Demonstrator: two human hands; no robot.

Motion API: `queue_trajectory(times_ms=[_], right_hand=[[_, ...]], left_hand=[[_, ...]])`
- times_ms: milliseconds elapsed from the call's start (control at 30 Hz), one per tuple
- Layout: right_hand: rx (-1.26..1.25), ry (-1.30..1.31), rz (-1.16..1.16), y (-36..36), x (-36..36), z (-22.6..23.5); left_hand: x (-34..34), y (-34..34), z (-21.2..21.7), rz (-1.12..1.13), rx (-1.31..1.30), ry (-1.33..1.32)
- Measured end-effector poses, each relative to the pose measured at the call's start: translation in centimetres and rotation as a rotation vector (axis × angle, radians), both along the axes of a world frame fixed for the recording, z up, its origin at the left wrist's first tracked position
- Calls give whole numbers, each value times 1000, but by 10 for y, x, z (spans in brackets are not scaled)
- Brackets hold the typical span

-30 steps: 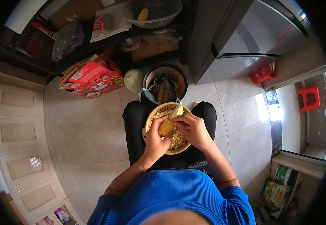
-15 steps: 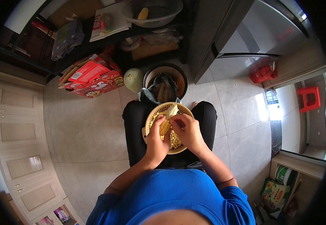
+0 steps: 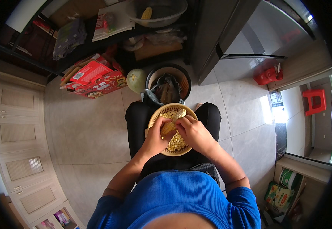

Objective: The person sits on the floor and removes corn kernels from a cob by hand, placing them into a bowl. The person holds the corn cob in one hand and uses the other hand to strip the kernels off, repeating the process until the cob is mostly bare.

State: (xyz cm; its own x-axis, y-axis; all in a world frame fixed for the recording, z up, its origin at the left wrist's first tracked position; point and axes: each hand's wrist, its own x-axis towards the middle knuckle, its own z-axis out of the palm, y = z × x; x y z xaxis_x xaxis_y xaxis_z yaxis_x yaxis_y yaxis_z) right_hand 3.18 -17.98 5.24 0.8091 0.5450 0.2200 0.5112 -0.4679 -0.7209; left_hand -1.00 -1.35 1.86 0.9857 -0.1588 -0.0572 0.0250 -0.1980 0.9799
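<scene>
On my lap rests a round yellow basket with loose corn kernels inside it. Above them is a corn cob, partly stripped, its pale bare end pointing up and to the right. My left hand is wrapped round the cob's lower, still-kernelled part. My right hand is closed against the upper part of the cob, fingers bent at the edge of the kernels; the fingertips are partly hidden.
Beyond my knees stands a bin lined with a dark bag. Beside it are a pale green round melon and a red cardboard box. A shelf behind holds a clear bowl with another corn cob. A red stool is at right.
The cob has tilted, its bare end swinging to the right. My right hand has shifted slightly right along with it, while my left hand has turned a little.
</scene>
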Motion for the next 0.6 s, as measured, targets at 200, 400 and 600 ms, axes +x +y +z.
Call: queue_trajectory(times_ms=[200,400,600], right_hand=[[133,72,-117,3,-6,-3],[555,663,-236,-9,-17,-18],[21,-20,-67,-13,-16,-61]], left_hand=[[0,1,-1,135,-659,482],[4,6,8,204,-791,492],[3,12,-11,145,-504,366]])
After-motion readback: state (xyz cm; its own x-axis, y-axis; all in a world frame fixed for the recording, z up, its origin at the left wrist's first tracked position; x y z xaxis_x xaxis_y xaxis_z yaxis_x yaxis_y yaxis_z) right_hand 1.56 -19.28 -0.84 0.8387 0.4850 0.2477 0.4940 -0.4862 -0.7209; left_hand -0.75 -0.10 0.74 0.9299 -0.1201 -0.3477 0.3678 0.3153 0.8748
